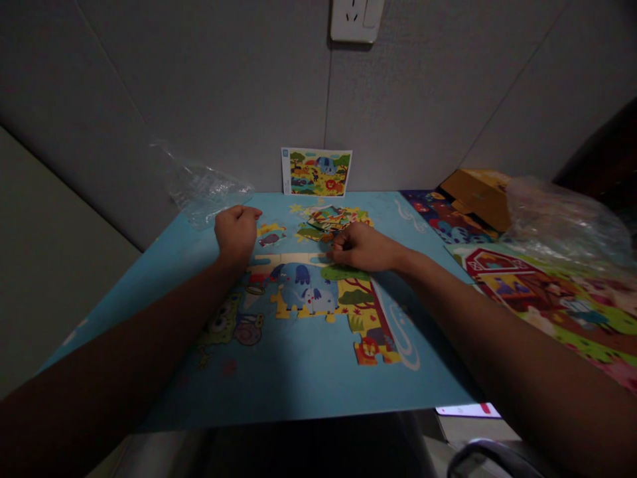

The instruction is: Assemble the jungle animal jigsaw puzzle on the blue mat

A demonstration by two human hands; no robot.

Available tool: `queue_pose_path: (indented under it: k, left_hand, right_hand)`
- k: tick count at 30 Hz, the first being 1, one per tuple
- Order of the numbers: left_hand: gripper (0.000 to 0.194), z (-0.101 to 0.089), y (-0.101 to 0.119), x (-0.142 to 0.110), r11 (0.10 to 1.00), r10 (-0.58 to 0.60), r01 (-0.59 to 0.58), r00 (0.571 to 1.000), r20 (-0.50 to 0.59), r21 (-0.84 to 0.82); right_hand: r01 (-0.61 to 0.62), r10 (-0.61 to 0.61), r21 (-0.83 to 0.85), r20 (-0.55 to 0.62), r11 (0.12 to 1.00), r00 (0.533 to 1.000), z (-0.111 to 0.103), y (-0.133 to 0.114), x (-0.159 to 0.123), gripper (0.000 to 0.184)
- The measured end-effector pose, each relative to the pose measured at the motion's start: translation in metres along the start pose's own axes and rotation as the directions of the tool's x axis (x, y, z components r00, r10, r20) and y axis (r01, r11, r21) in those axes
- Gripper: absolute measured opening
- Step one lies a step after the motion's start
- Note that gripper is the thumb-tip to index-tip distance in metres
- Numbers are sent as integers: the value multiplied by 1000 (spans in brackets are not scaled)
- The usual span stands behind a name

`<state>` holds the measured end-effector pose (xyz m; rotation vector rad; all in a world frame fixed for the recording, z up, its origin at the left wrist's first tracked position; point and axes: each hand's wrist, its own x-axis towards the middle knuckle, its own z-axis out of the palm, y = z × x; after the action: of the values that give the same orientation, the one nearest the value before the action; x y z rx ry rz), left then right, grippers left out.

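A partly joined animal jigsaw [318, 292] lies on a blue cartoon mat [298, 378]. My left hand [237, 234] rests as a fist on the mat at the jigsaw's upper left corner, next to a loose piece [271, 236]. My right hand [359, 247] is closed in a pinch at the top edge of the joined part, pressing on a piece I cannot make out. A heap of loose pieces [332, 221] lies just beyond it. A reference picture card [316, 172] leans against the wall.
A crumpled clear plastic bag [202, 189] lies at the mat's far left corner. To the right are a barn-themed puzzle board [547, 292], a cardboard box [480, 196] and another clear bag [562, 222]. A wall socket [355, 20] is above.
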<state>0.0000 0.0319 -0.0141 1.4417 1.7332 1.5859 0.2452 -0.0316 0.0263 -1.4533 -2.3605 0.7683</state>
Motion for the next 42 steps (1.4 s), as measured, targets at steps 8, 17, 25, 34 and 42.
queue_pose_path:
  k: [8,17,25,34,42]
  left_hand:
    - [18,-1,5,-3,1000,5,-5,1000,30,23]
    - [17,-2,20,-18,999,20,-18,998,66,-38]
    - [16,-1,30,-25,997,12,-4,995,99,-79]
    - [16,0,28,-26,996,-13,25,990,143,-82]
    - [19,4,13,-23,994,53,-34,981,184,-107]
  right_hand:
    - [-2,0,-29,-71,1000,997,0,0,1,31]
    - [-192,153,-56,-405,980,901,-2,0,2,31]
    - [-229,169,-81,-454,970,875,0,-1,3,29]
    - [-265,189,-91,-487,960,852,-1,-3,2,28]
    - [-381,261,-54,-638,923,724,-3,4,2,38]
